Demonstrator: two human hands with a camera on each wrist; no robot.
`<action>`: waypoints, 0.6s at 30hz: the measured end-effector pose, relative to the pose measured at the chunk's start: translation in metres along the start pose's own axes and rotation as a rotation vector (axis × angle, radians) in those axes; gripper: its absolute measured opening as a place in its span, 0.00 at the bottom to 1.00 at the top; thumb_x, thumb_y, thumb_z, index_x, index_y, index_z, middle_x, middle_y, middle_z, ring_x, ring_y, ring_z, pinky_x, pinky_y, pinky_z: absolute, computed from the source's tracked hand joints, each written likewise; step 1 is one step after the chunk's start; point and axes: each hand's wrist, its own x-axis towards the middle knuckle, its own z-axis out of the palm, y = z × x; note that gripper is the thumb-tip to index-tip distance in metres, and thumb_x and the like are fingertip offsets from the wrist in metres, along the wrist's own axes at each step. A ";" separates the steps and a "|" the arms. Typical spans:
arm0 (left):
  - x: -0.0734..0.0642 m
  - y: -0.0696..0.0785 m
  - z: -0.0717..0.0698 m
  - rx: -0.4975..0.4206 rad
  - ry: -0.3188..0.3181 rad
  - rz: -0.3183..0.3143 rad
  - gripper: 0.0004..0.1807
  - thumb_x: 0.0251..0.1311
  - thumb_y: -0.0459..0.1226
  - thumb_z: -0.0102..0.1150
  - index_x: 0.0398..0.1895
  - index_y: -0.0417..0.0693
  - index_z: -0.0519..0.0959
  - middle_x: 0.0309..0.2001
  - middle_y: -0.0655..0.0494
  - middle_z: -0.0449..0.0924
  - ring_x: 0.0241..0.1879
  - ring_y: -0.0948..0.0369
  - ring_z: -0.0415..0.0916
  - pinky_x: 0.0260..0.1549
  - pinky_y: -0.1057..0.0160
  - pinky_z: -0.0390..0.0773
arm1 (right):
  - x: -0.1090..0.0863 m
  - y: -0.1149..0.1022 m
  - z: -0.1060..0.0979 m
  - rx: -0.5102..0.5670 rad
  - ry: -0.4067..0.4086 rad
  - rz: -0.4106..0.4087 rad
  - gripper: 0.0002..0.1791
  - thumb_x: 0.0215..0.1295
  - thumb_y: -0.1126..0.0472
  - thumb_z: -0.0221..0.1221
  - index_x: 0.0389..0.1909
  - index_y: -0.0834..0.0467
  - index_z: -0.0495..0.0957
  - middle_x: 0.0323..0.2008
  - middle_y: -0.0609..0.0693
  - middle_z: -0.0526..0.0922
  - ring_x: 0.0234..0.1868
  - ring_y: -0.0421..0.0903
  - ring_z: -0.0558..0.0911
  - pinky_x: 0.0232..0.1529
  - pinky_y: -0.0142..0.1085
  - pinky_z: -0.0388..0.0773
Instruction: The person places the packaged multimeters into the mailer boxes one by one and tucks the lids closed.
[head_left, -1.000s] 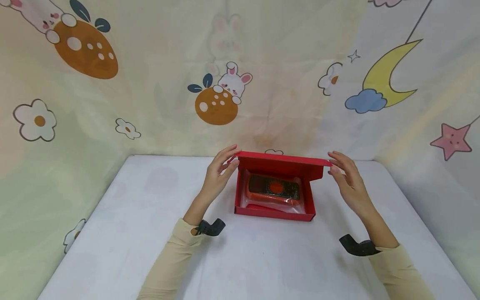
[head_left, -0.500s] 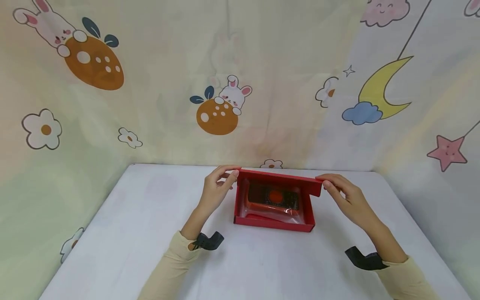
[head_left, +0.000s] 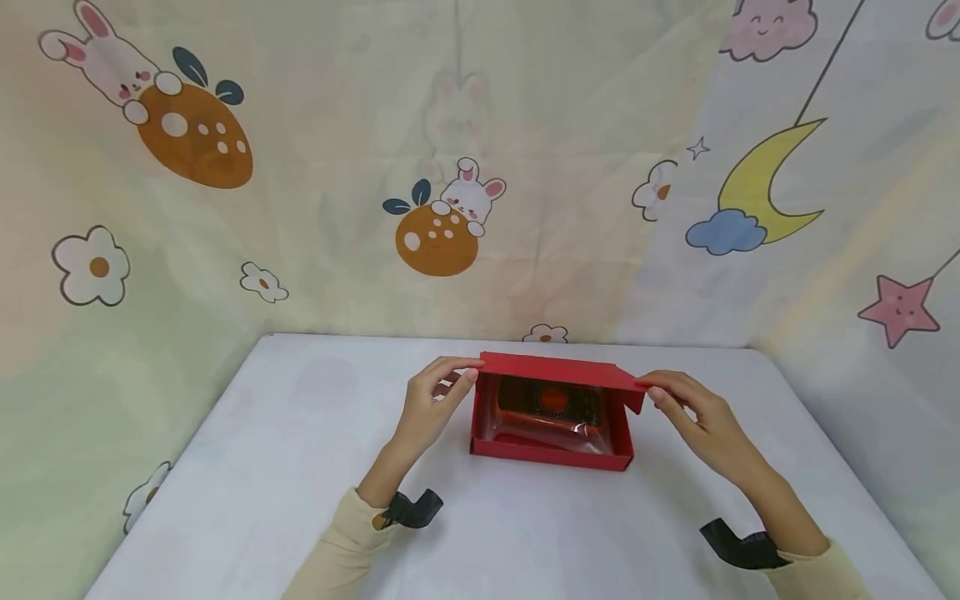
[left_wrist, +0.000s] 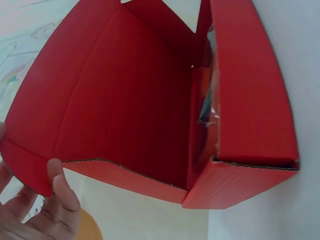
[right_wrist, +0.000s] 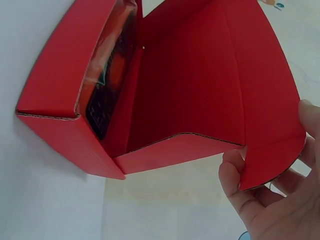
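Observation:
A red cardboard box [head_left: 551, 454] stands on the white table with its hinged lid [head_left: 555, 368] partly raised. Inside lies an orange and black item [head_left: 551, 404] in a clear plastic bag; a round orange mark shows on its dark face. My left hand [head_left: 431, 404] pinches the lid's left front corner flap, thumb on the inner side in the left wrist view. At the opposite corner my right hand [head_left: 697, 417] pinches the other flap [right_wrist: 272, 160], fingers behind it and thumb along its edge. The lid's shadow covers part of the bagged item.
The white table [head_left: 315, 467] reaches back to a cloth backdrop [head_left: 337, 167] printed with rabbits, flowers and a moon. Black wrist cameras [head_left: 742, 546] sit on both forearms, above the table.
The lid has tipped forward and down over the box. Both hands have come down with it, the right one closing from beside the lid onto its corner. The head view has tilted slightly up.

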 end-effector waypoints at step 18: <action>-0.024 -0.009 -0.003 0.063 -0.069 0.034 0.15 0.63 0.36 0.61 0.53 0.50 0.82 0.50 0.54 0.82 0.40 0.58 0.77 0.31 0.67 0.80 | -0.019 0.000 0.009 0.016 0.023 -0.006 0.21 0.61 0.70 0.63 0.56 0.56 0.79 0.51 0.52 0.79 0.51 0.22 0.70 0.42 0.15 0.73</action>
